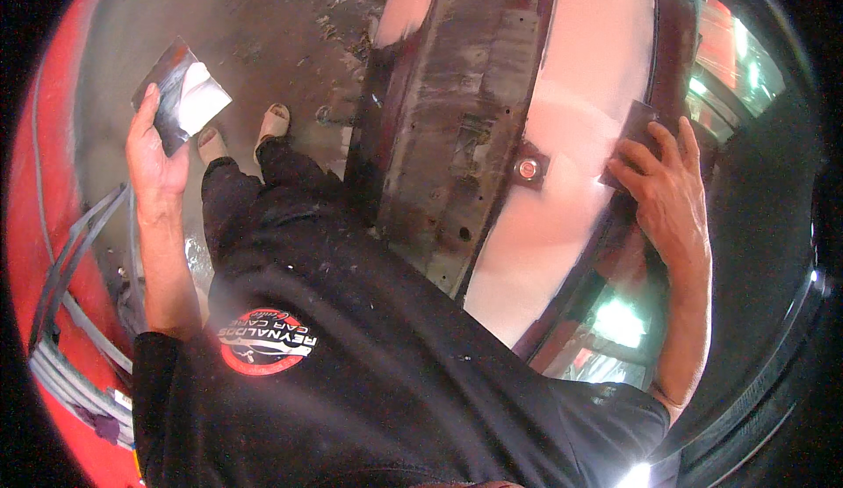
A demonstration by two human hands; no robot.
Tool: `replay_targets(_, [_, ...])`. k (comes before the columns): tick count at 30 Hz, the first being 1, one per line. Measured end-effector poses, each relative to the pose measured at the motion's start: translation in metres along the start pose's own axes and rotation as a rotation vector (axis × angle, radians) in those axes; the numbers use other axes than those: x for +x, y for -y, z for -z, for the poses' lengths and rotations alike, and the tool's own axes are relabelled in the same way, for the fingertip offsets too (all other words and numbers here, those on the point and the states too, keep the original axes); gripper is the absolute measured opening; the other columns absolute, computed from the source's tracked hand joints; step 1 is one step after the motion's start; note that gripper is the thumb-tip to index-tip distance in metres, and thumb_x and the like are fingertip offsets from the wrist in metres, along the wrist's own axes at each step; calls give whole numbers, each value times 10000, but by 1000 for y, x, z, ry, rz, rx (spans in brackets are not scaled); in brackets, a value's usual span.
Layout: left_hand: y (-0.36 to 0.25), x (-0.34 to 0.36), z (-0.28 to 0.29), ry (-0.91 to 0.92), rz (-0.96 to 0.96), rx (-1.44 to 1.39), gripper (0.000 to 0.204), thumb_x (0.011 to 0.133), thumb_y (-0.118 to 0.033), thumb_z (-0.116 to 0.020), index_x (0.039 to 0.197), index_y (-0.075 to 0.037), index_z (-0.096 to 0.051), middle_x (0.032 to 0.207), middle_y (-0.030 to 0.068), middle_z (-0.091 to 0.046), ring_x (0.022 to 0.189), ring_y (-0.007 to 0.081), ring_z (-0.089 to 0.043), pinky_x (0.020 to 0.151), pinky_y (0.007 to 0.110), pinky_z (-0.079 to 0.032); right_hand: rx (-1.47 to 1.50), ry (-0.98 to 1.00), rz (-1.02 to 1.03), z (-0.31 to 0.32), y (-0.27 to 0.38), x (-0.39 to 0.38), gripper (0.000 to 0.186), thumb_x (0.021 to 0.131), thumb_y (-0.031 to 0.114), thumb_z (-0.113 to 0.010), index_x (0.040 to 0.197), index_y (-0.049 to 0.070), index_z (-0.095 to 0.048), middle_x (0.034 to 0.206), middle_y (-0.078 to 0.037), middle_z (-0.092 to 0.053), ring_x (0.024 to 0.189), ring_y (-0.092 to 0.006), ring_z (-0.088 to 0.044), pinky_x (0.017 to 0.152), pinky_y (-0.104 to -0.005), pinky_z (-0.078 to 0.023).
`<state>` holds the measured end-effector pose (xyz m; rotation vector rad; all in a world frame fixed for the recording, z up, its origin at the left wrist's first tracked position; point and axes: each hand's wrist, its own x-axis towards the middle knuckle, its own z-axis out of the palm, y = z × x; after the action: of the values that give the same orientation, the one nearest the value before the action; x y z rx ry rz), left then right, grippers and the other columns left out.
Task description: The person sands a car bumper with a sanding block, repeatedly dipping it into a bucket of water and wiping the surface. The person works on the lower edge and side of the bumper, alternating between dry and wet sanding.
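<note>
My left hand [160, 156] grips a thin, dark, shiny plate [167, 106] by its lower edge, with the thumb on its face. A bright white patch [202, 102], which looks like putty, covers the plate's right part. On the right, my right hand [663, 172] holds a dark, flat, rectangular piece [642, 121] against the car panel [590, 58], fingers bent over it. Pale pink-white filler or primer coats the panel in a long band between dark painted edges. A round lock cylinder [527, 169] sits in a bare dark square at the band's edge.
Bare, scuffed body metal [457, 93] with small holes lies left of the pale band. Dark glossy car body [755, 190] curves along the far right. Red bodywork [53, 163] and loose grey strips [75, 365] stand at the left. My sandalled feet [274, 122] rest on the stained floor [263, 14].
</note>
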<state>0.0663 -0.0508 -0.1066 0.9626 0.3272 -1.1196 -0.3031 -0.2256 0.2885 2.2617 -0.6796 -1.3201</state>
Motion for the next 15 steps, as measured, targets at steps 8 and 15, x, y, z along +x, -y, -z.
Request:
replay_targets(8, [6, 13, 25, -21, -6, 16, 312, 974, -234, -661, 1223, -45, -646, 1164, 54, -702, 1072, 184, -660, 988, 357, -480, 19, -224, 138, -41, -7, 85, 321, 827, 105, -635, 1102, 213, -759, 1222, 25, -654, 1321, -275, -481, 1222, -536, -205])
replay_targets(15, [7, 7, 29, -83, -20, -10, 296, 974, -186, -656, 1212, -12, -627, 1170, 89, -692, 1072, 225, -668, 993, 382, -502, 55, -226, 261, -60, -18, 136, 313, 849, 117, -613, 1100, 215, -770, 1219, 8, -663, 1316, -283, -486, 1218, -526, -211])
